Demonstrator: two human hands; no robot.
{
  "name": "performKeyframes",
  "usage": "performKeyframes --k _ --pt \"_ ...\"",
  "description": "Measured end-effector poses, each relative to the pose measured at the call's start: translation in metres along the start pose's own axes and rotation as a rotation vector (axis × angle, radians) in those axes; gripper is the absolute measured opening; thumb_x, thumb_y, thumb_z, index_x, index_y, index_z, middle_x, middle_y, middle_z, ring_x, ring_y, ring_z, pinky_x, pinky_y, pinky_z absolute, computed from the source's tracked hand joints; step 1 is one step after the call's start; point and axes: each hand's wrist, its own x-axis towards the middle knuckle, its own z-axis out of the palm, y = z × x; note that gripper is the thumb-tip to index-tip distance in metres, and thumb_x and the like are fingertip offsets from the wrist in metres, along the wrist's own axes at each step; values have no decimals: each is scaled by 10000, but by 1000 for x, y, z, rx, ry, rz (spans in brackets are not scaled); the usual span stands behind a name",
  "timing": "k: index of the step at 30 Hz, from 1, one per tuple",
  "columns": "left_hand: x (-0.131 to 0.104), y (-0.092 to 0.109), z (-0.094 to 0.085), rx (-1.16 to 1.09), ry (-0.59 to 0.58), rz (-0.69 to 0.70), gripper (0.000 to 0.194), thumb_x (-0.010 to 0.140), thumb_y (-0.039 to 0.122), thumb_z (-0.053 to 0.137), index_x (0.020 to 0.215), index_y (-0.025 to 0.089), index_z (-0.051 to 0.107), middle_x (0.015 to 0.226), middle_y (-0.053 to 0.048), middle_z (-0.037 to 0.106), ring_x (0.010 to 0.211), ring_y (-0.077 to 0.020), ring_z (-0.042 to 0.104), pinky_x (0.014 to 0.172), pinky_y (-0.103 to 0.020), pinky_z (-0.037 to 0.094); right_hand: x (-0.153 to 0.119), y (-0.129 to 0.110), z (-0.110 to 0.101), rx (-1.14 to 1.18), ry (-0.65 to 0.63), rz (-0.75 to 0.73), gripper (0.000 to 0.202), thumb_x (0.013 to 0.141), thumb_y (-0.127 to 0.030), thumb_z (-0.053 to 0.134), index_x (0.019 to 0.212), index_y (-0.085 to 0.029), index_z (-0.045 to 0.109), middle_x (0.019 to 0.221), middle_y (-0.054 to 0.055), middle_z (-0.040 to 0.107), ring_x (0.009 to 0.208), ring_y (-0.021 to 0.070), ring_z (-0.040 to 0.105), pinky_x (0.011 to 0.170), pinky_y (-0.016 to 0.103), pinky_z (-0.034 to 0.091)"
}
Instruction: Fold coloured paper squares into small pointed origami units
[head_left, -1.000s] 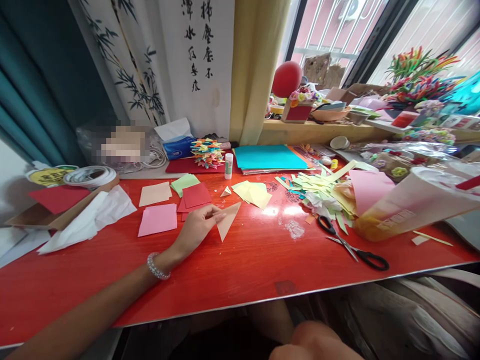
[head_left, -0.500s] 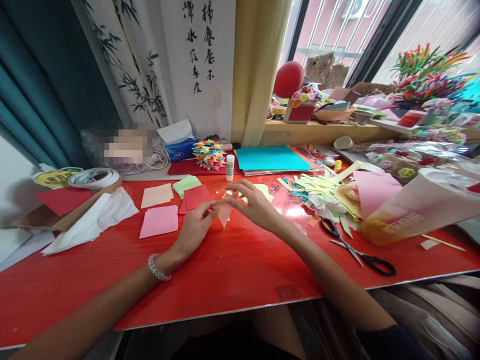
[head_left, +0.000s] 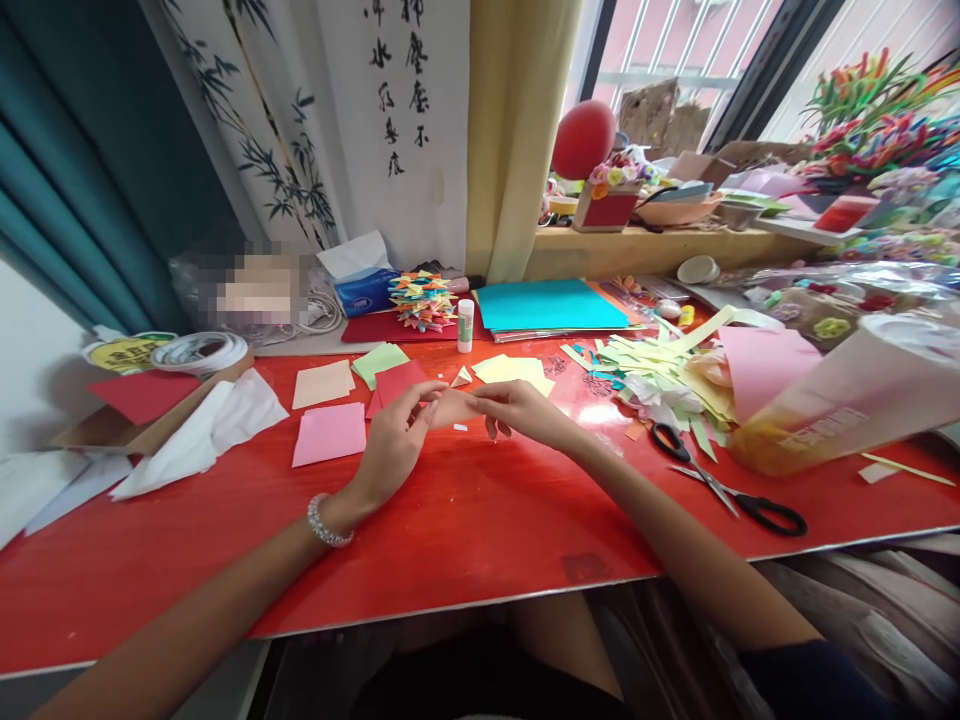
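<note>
A small peach-orange piece of paper [head_left: 452,409] is held between my two hands above the red table [head_left: 465,530]. My left hand [head_left: 397,440] pinches its left end, and a beaded bracelet sits on that wrist. At the other end, my right hand [head_left: 525,413] grips the paper between thumb and fingers. Just behind the paper lies a small pale folded triangle [head_left: 461,377]. Yellow paper squares [head_left: 517,372] are behind my right hand. Red squares [head_left: 397,384] lie partly behind my left hand, with pink squares [head_left: 328,434] to its left.
A glue stick [head_left: 466,328] stands upright near a colourful folded-paper ball [head_left: 423,301]. Black-handled scissors [head_left: 720,485] lie at right, before a heap of paper strips [head_left: 660,370] and a large tapered roll [head_left: 847,400]. Teal sheets [head_left: 551,305] are at the back; a cardboard box [head_left: 127,425] is left.
The paper has turned from hanging point-down to stretching sideways between my hands. My right hand has dropped and closed on its right end, exposing the yellow squares. The view has shifted slightly.
</note>
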Motion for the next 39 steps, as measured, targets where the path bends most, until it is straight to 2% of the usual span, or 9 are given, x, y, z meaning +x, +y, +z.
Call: performKeyframes --k 5,11,15,17,20,23,30,34,39 --pt "3 -2 -1 47 12 -32 286 921 345 432 1139 219 567 1094 -28 625 790 -137 549 731 -260 423 3 2 7 205 44 38 192 853 -267 513 857 -150 666 675 39 643 584 134 614 528 266 494" --pt "5 -5 -3 55 22 -51 253 890 357 477 1072 229 597 790 17 594 593 -119 437 606 -249 370 4 -2 7 425 192 82 161 810 -193 523 790 -145 675 806 65 642 709 151 644 634 296 550" --pt "8 -6 -3 -44 12 -17 276 889 415 468 847 194 628 1098 -30 608 804 -143 537 736 -259 412 4 -2 10 471 187 82 197 821 -193 496 817 -150 689 886 77 663 807 161 644 713 307 556" --pt "9 -7 -2 -45 -34 -25 278 881 417 484 801 186 615 1042 -41 619 883 -167 551 773 -267 411 4 -3 12 466 160 56 208 828 -204 489 819 -150 689 872 75 667 837 167 639 746 316 550" --pt "8 -9 -1 -1 -100 -27 199 862 373 526 904 194 603 968 -33 622 897 -178 556 769 -280 412 3 -3 14 417 141 14 226 849 -296 506 825 -160 685 854 62 662 822 162 620 739 311 537" --pt "7 -12 1 15 -100 37 212 846 293 537 1038 211 575 1092 -41 572 965 -181 543 817 -295 425 1 -2 13 319 128 11 261 842 -391 545 797 -169 673 796 36 647 757 149 597 676 286 506" --pt "4 -8 2 -212 3 -8 310 862 286 539 1166 231 513 1167 -54 551 1040 -165 532 906 -291 431 -1 -3 12 314 -85 135 136 742 -287 675 754 -152 663 754 33 654 725 152 607 676 291 488" --pt "4 -2 1 -288 -83 -63 287 884 332 506 1142 216 553 1178 -61 588 1083 -185 545 896 -293 447 -1 -3 14 512 19 108 310 749 -298 694 1043 -214 647 850 33 675 770 161 627 669 292 501" --pt "3 -5 0 -38 -148 90 267 912 311 436 1121 222 576 1214 -66 560 1161 -213 508 990 -368 412 1 1 14 598 137 136 213 731 -260 688 925 -172 685 840 40 669 726 138 603 682 285 486"
